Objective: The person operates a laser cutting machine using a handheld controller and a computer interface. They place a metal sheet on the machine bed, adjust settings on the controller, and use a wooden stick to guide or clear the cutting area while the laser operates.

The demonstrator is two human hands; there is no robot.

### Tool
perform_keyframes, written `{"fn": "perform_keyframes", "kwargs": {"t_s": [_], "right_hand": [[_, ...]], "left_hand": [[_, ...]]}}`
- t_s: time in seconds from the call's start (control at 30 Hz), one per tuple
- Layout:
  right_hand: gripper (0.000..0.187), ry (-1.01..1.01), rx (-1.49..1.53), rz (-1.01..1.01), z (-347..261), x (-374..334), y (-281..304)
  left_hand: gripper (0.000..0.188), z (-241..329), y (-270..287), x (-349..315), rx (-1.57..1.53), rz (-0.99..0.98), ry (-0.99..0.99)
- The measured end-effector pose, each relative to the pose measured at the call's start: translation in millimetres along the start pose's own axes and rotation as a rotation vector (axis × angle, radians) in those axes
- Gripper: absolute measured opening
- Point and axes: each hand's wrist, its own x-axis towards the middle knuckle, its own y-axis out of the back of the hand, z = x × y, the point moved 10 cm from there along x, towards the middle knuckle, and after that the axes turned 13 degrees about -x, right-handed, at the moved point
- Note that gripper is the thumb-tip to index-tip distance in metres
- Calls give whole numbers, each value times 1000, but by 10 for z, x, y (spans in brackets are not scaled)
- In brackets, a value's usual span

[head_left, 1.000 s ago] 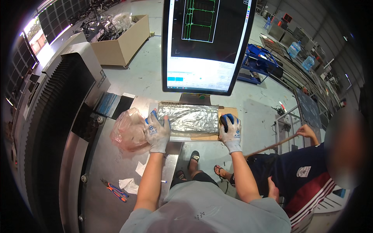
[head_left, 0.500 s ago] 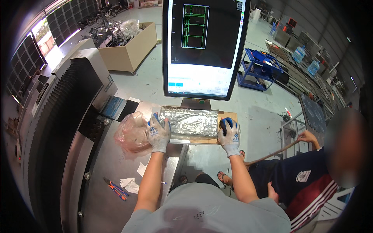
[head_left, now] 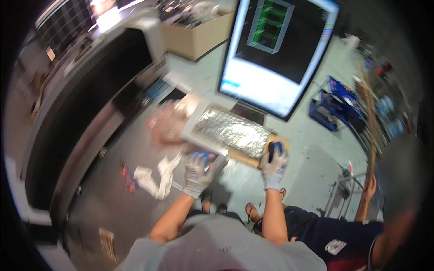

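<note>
My left hand (head_left: 198, 174), in a whitish glove with blue fingertips, is over the metal table's edge, left of and nearer than a flat silvery panel under crinkled clear film (head_left: 233, 131). Its thumb stands apart from the fingers; I see nothing held, though motion blurs it. My right hand (head_left: 274, 169), gloved alike, is closed over a dark computer mouse (head_left: 271, 151) on brown cardboard (head_left: 282, 142) at the panel's right end. Beyond the panel stands a monitor (head_left: 266, 72) with a green drawing on black. Crumpled pinkish plastic (head_left: 169, 122) lies left of the panel.
White paper strips (head_left: 156, 178) and orange-and-blue pliers (head_left: 129, 180) lie on the metal table (head_left: 99, 194). A machine with a dark bellows (head_left: 90, 104) runs along the left. At right, a person (head_left: 334, 235) holds a long stick (head_left: 370, 113); behind is a blue cart (head_left: 334, 104).
The view has turned and blurred. My left hand has left the panel's left end and come back toward me. My right hand stays on the mouse. The other person's stick is now raised upright.
</note>
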Motion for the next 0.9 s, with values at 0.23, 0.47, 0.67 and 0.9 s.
{"fn": "perform_keyframes", "kwargs": {"t_s": [0.23, 0.47, 0.67, 0.9], "right_hand": [[53, 19, -57, 4, 0, -12, -10], [57, 84, -61, 60, -28, -22, 89], [60, 181, 13, 209, 70, 81, -33], [55, 291, 101, 439, -54, -125, 257]], "left_hand": [[54, -262, 844, -2116, 471, 115, 580], [95, -914, 1453, -2567, 598, 99, 1134], [98, -1174, 1610, -2609, 375, 115, 1339], [47, -819, 2954, -3684, 594, 332, 1190]]}}
